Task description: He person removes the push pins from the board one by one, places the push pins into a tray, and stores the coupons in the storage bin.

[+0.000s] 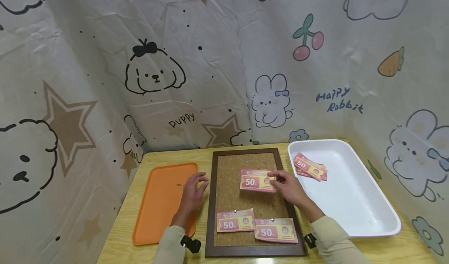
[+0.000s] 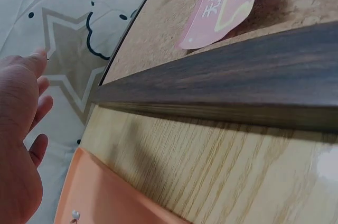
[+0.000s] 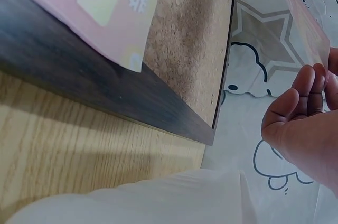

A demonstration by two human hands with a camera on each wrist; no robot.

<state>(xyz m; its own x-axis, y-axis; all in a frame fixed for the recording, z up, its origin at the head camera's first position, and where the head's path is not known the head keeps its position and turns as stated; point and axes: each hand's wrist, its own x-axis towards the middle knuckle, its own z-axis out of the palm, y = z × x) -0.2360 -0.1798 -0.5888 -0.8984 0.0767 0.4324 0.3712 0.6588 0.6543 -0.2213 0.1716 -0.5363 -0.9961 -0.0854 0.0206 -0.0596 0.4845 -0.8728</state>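
Observation:
My right hand (image 1: 288, 186) pinches a pink and yellow coupon (image 1: 253, 181) marked 50 by its right edge, above the upper part of a brown-framed corkboard (image 1: 228, 195). In the right wrist view the coupon (image 3: 303, 15) rises from the fingertips, seen nearly edge-on. Two similar coupons, a left one (image 1: 235, 221) and a right one (image 1: 276, 231), are pinned low on the board, each with a small pin at its top edge. My left hand (image 1: 192, 192) hovers by the orange tray's right edge, fingers loosely bent; in the left wrist view the hand (image 2: 21, 123) holds nothing visible.
The orange tray (image 1: 158, 213) lies left of the board, with a few tiny pins (image 1: 179, 185) on it. To the right stands a deep white tray (image 1: 350, 201) with several coupons (image 1: 308, 166) in its far left corner. A patterned curtain (image 1: 210, 61) hangs behind the wooden table.

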